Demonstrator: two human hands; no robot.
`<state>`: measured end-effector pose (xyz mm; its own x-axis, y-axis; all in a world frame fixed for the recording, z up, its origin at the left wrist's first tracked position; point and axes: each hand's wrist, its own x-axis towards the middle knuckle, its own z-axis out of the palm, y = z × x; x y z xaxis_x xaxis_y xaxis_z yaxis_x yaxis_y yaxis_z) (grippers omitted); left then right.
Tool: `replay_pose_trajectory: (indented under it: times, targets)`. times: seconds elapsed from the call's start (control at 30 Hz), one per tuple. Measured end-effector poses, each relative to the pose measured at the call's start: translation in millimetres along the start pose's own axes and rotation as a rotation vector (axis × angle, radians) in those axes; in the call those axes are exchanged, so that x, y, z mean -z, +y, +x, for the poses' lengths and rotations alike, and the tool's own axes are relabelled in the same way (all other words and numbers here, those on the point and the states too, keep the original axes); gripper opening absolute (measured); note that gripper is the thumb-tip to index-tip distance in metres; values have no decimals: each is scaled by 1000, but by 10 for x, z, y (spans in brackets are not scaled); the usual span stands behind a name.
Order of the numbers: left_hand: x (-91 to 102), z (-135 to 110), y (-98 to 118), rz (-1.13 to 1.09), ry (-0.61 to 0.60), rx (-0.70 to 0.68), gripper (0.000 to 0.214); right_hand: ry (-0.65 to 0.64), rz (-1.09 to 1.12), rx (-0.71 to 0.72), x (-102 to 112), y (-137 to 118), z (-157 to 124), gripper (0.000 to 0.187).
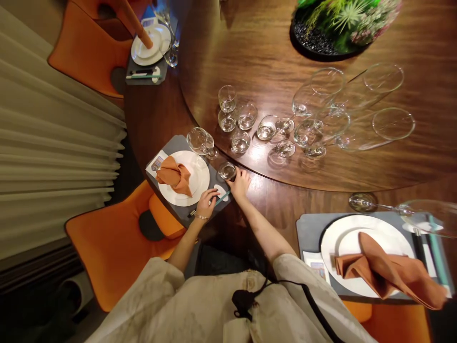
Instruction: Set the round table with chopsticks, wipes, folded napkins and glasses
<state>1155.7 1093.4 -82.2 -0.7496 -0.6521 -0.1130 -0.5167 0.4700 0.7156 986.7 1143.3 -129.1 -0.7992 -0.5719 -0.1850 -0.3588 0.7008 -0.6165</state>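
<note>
My right hand [240, 184] has its fingers round the side of a small drinking glass [227, 170], which stands at the upper right corner of a grey placemat [175, 148]. Lower left of it, my left hand [206, 204] is over the mat's right side with fingers stretched out. It is beside the chopsticks [223, 196] and their white rest [220, 191]; whether it touches them I cannot tell. A white plate [202, 172] with a folded orange napkin [174, 175] lies left of my hands. A stemmed glass [198, 141] stands behind the plate.
Several small glasses [240, 142] and tall stemmed glasses [323, 126] stand on the raised turntable [264, 57]. A plant arrangement [335, 28] is at the back. Another place setting [366, 228] lies right, a third [150, 44] far left. Orange chairs [107, 238] border the table.
</note>
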Motion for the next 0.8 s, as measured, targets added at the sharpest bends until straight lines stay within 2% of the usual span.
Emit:
replay_pose_trajectory:
  times: [0.07,0.17,0.23,0.3,0.37,0.47,0.57,0.7,0.8]
  targets:
    - [-26,-1,-4,-12,0,-10,26,-55,-51,30,66,1,-6,54]
    - [-80,-3,-1,-26,-10,-17,26,-130,-65,110,281,71,-6,39]
    - [-109,-14,3,-33,-23,-20,25,-77,-13,132,437,116,67,34]
    - [-122,-38,4,-41,-36,-26,25,59,52,111,535,116,232,36]
    - [-117,-70,1,-45,-47,-31,26,172,104,90,541,62,470,49]
    - [-81,-122,-11,-41,-63,-28,26,221,163,73,420,-77,832,70]
    - [-40,-165,-28,-33,-79,-2,26,250,202,22,271,-209,1036,71]
    - [-29,-187,-40,-30,-113,6,26,279,255,-9,236,-255,1027,65]
    - [-75,-161,-29,-32,-152,-36,27,253,325,4,408,-100,813,64]
